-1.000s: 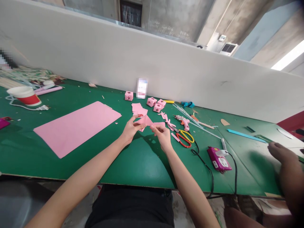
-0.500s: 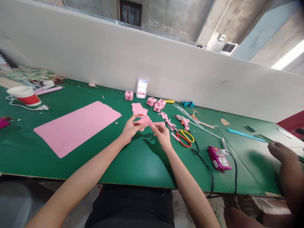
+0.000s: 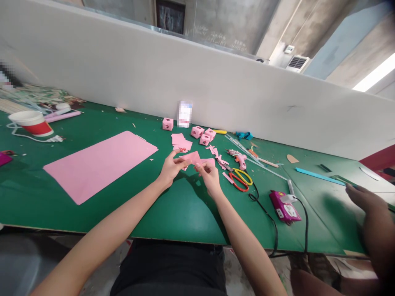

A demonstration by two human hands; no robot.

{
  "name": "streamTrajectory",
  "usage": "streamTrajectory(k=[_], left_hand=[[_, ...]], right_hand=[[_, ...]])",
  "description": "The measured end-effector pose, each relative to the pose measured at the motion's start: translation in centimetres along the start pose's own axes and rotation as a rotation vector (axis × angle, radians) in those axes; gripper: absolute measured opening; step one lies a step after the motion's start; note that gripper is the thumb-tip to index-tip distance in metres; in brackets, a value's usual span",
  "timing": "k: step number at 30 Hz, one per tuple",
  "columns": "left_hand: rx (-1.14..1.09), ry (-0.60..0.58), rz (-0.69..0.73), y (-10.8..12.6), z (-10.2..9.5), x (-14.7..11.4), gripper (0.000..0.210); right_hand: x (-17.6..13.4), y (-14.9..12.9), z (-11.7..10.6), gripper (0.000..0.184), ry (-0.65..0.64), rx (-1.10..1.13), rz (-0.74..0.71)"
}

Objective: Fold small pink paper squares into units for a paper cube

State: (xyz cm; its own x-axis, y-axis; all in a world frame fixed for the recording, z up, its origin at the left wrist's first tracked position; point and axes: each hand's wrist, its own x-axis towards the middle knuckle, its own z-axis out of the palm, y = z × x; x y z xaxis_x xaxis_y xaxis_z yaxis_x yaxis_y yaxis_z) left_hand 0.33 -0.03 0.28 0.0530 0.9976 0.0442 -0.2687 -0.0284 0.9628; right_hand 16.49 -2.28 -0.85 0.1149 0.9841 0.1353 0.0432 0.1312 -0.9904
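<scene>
Between my two hands is a small piece of pink paper (image 3: 193, 157), held just above the green table. My left hand (image 3: 170, 166) pinches its left side, and my right hand (image 3: 210, 174) grips its lower right corner. Behind the fingers lie pink paper squares (image 3: 178, 139). Several folded pink paper cubes (image 3: 197, 132) with dark diamond-shaped openings stand farther back, one of them apart on the left. Right of my right hand are pink paper strips (image 3: 219, 158) and scissors (image 3: 239, 181) with red and yellow handles.
A large pink sheet (image 3: 101, 166) lies left. A glue gun (image 3: 239, 159), a magenta power box (image 3: 285, 207) with a black cable and a blue strip (image 3: 319, 175) are right. A phone (image 3: 184, 115) leans on the partition. A paper cup (image 3: 32, 123) stands far left; another person's hand (image 3: 364, 197) is at right.
The pink paper, bent up to a point before, now shows a flatter face between my hands. My right hand has shifted slightly left. The other person's hand has moved a little.
</scene>
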Motion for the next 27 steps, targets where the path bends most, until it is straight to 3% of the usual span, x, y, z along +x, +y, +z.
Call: streamTrajectory(k=[7,11,19,27], left_hand=[[0.096,-0.071,0.017,0.07,-0.15,-0.18,0.088],[0.168,-0.125,0.052,-0.04,0.02,-0.46,0.084],[0.191,-0.096,0.098,-0.23,0.17,-0.48,0.082],[0.102,-0.072,0.035,0.56,-0.10,-0.19,0.079]], right_hand=[[-0.15,-0.40,-0.23,0.042,-0.029,-0.026,-0.103],[-0.32,-0.66,-0.03,0.039,-0.016,0.065,-0.071],[-0.30,-0.62,-0.11,0.037,0.078,0.062,-0.093],[-0.27,-0.36,-0.12,0.038,0.075,0.070,-0.079]])
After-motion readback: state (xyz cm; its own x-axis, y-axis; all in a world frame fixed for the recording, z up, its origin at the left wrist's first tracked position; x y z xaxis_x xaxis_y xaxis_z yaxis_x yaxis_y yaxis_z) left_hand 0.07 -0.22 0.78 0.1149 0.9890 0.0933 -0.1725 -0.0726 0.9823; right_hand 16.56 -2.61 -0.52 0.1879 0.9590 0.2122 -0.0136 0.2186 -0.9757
